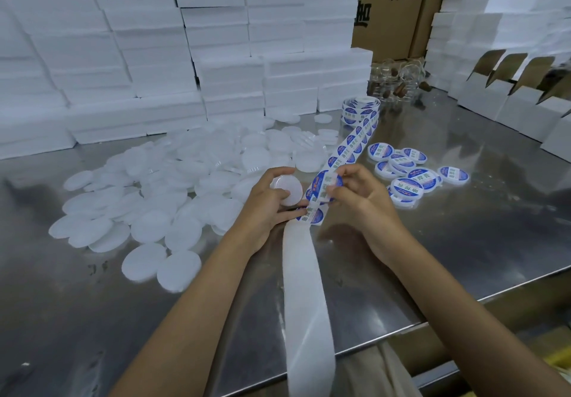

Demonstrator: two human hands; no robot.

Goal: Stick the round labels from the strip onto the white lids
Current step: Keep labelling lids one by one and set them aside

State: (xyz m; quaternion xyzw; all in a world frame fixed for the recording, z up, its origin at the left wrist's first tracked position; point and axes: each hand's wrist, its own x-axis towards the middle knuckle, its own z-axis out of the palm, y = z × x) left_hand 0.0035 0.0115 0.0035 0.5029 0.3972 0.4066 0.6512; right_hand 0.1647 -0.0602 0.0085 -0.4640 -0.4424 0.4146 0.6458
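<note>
Left hand (268, 203) grips white lid (287, 191), fingers curled round it, also pinning label strip (343, 152). Right hand (360, 197) just right of lid, fingertips pinching round label (328, 182) at strip. Labelled lids (404, 171) further right; unlabelled lids (173, 193) left.

The bare white backing strip (309, 304) runs off the near edge. Print on the blue-and-white round labels (324, 185) is too small to read. The far brown cardboard cartons (389, 10) are cut off at the top. The contents of the blurred clear jars (395, 84) cannot be told.
</note>
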